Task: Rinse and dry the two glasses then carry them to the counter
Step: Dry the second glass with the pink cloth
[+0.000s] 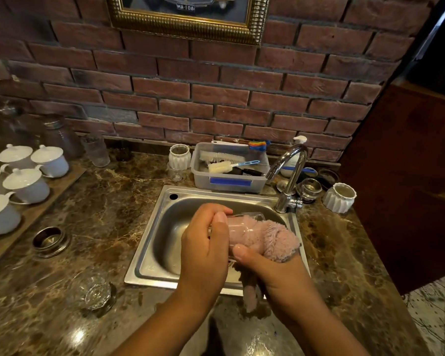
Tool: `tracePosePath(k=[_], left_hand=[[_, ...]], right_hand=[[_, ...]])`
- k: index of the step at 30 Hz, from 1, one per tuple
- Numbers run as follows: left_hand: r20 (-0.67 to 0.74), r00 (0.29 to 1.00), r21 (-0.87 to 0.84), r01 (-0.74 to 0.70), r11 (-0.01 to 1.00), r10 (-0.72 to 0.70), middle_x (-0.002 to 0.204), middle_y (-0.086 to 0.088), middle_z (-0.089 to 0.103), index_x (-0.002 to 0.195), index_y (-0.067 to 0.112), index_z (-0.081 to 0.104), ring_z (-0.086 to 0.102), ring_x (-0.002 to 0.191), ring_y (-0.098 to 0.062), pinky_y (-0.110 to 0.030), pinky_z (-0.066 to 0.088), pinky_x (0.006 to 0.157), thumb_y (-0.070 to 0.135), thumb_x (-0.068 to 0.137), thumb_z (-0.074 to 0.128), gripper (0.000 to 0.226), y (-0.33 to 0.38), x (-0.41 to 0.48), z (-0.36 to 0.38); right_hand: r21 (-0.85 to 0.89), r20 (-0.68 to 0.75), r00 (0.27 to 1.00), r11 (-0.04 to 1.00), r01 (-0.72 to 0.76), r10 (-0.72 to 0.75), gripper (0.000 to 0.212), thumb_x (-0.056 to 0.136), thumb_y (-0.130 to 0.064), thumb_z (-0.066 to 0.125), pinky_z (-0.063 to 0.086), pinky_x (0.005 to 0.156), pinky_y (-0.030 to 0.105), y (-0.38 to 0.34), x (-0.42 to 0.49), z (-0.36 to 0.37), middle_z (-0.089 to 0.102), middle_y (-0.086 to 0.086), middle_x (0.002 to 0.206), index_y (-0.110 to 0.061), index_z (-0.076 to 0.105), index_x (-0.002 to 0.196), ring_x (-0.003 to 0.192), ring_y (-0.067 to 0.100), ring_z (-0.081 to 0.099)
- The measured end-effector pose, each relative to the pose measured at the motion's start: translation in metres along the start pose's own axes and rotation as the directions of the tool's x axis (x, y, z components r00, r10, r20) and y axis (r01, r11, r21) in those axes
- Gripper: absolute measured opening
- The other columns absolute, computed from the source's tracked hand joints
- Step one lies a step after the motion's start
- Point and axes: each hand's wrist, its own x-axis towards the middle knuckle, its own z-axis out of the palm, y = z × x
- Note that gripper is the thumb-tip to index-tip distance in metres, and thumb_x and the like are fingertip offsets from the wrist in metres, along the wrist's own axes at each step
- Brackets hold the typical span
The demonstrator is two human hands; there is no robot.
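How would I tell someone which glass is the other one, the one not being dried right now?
Start at the steel sink set in the brown marble counter. On the counter off its front left corner stands a small clear glass. Unlike the glass held over the basin, it has faceted sides, no cloth in it, and nobody touching it.

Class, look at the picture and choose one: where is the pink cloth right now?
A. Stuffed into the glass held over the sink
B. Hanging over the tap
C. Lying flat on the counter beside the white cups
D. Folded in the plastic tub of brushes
A: the pink cloth is pushed into the glass, which the left hand grips over the sink while the right hand works the cloth.
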Motion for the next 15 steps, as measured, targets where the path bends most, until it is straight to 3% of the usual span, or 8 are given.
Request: tracePosePath(k=[2, 5, 7, 9, 11, 12, 13, 15], left_hand=[[0.026, 0.999, -0.026, 0.043, 0.999, -0.043, 0.083, 0.003, 0.067, 0.097, 0.023, 0.066, 0.067, 0.077, -0.016, -0.031, 0.056, 0.061, 0.042, 0.097, 0.039, 0.033, -0.001, 0.001, -0.001], [0.112, 0.948, -0.121, 0.312, 0.942, -0.299, 0.083, -0.002, 0.07, 0.091, 0.02, 0.068, 0.068, 0.074, -0.015, -0.026, 0.054, 0.053, 0.025, 0.102, 0.045, 0.026, 0.013, 0.009, -0.001], [0.207, 0.81, -0.182, 0.583, 0.792, -0.549, 0.083, -0.005, 0.074, 0.093, 0.019, 0.071, 0.069, 0.073, -0.018, -0.029, 0.052, 0.049, 0.028, 0.102, 0.048, 0.026, 0.02, 0.017, -0.003], [0.336, 0.617, -0.235, 0.786, 0.571, -0.711, 0.086, -0.009, 0.077, 0.102, 0.015, 0.071, 0.071, 0.074, -0.024, -0.031, 0.052, 0.049, 0.036, 0.101, 0.053, 0.027, 0.022, 0.024, -0.008], [0.415, 0.502, -0.248, 0.865, 0.436, -0.759, 0.097, -0.015, 0.078, 0.111, 0.011, 0.07, 0.073, 0.083, -0.03, -0.035, 0.055, 0.051, 0.038, 0.098, 0.059, 0.032, 0.021, 0.026, -0.012], [0.409, 0.501, -0.262, 0.865, 0.428, -0.763, 0.097, -0.015, 0.078, 0.11, 0.01, 0.07, 0.074, 0.081, -0.03, -0.036, 0.055, 0.051, 0.037, 0.098, 0.059, 0.031, 0.02, 0.027, -0.011], [0.373, 0.536, -0.283, 0.843, 0.457, -0.757, 0.092, -0.014, 0.077, 0.106, 0.01, 0.07, 0.073, 0.076, -0.027, -0.033, 0.054, 0.05, 0.034, 0.099, 0.058, 0.028, 0.018, 0.027, -0.009], [0.237, 0.707, -0.235, 0.707, 0.667, -0.666, 0.083, -0.006, 0.072, 0.094, 0.014, 0.068, 0.067, 0.069, -0.017, -0.028, 0.05, 0.049, 0.025, 0.102, 0.052, 0.022, 0.013, 0.025, -0.004]], right_hand=[[0.059, 0.012, 1.0, 0.998, -0.023, 0.023, 0.032, 0.078, -0.024, 0.077, 0.056, 0.081, 0.06, -0.001, 0.0, -0.001, 0.077, 0.009, 0.098, -0.015, 0.073, 0.108, 0.089, 0.048, 0.067], [-0.159, 0.087, 0.994, 0.984, 0.083, -0.07, 0.028, 0.077, -0.033, 0.071, 0.058, 0.078, 0.026, -0.005, 0.001, -0.01, 0.078, -0.011, 0.092, -0.023, 0.073, 0.103, 0.087, 0.012, 0.073], [-0.394, 0.183, 0.962, 0.882, 0.26, -0.202, 0.019, 0.085, -0.042, 0.069, 0.056, 0.075, 0.017, -0.007, 0.001, -0.015, 0.075, -0.017, 0.089, -0.028, 0.073, 0.098, 0.087, 0.0, 0.07], [-0.707, 0.332, 0.867, 0.51, 0.49, -0.372, 0.018, 0.091, -0.048, 0.06, 0.058, 0.078, 0.022, -0.001, 0.007, -0.023, 0.071, -0.014, 0.095, -0.033, 0.066, 0.098, 0.091, -0.003, 0.062], [-0.784, 0.479, 0.763, 0.18, 0.595, -0.433, 0.015, 0.09, -0.047, 0.054, 0.052, 0.077, 0.013, 0.003, 0.013, -0.027, 0.068, -0.016, 0.09, -0.036, 0.06, 0.097, 0.087, -0.004, 0.053], [-0.78, 0.503, 0.758, 0.16, 0.605, -0.416, 0.017, 0.091, -0.05, 0.053, 0.049, 0.077, 0.012, 0.002, 0.015, -0.027, 0.068, -0.016, 0.09, -0.036, 0.061, 0.097, 0.088, -0.003, 0.053], [-0.777, 0.487, 0.787, 0.224, 0.588, -0.379, 0.021, 0.093, -0.052, 0.052, 0.051, 0.079, 0.014, 0.0, 0.014, -0.024, 0.069, -0.016, 0.093, -0.036, 0.065, 0.098, 0.091, -0.002, 0.055], [-0.719, 0.37, 0.882, 0.511, 0.471, -0.293, 0.025, 0.092, -0.05, 0.06, 0.054, 0.086, 0.023, -0.004, 0.01, -0.019, 0.072, -0.016, 0.102, -0.033, 0.071, 0.105, 0.099, -0.001, 0.062]])
